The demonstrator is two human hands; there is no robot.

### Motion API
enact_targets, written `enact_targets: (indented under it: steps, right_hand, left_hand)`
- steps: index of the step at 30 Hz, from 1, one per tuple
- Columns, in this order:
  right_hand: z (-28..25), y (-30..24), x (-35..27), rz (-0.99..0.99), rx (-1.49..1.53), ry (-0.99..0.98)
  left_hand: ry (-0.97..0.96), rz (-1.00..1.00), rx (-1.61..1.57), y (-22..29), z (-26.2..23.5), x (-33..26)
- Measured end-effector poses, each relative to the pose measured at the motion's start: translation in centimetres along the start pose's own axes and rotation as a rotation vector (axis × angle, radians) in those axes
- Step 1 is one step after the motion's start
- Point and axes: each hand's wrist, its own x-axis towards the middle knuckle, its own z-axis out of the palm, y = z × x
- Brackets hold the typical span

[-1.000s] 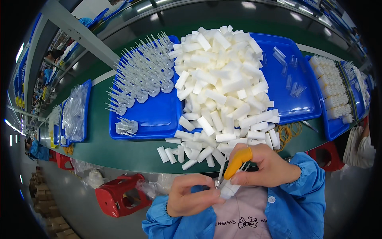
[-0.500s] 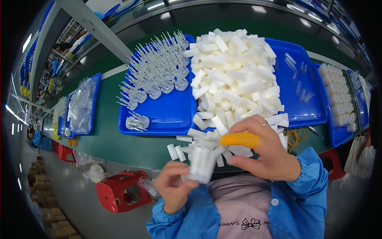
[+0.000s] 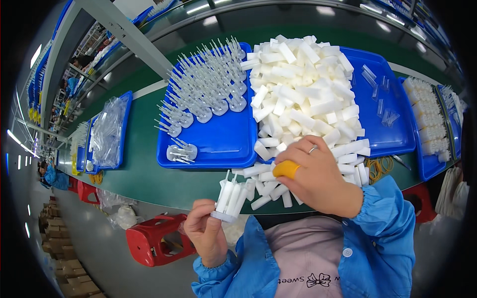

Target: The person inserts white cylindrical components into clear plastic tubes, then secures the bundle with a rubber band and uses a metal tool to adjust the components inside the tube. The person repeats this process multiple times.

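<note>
My left hand [image 3: 206,233] pinches a holder [image 3: 229,198] full of white tubes. My right hand [image 3: 315,176], at 3 o'clock, has fingers curled on the tube pile [image 3: 303,94].

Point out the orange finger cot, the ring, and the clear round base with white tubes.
orange finger cot [image 3: 286,169], head view, its middle
ring [image 3: 312,149], head view, the band
clear round base [image 3: 222,216], head view, front rim

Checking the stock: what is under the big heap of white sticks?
The heap of white sticks lies on a blue tray, spilling onto the green table. The tray floor beneath is covered.
</note>
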Motion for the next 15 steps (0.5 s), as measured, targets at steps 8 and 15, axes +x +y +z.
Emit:
enact_targets:
  steps: [8,15]
  right_hand:
    - [-1.6,-0.9,-0.2,-0.064,0.011,0.026]
    - [1.3,0.3,0.2,-0.210,-0.212,0.011]
  left_hand:
    - [-0.025,-0.025,-0.080,0.3,1.0,0.2]
    - [-0.039,0.017,-0.109,0.3,0.4,0.2]
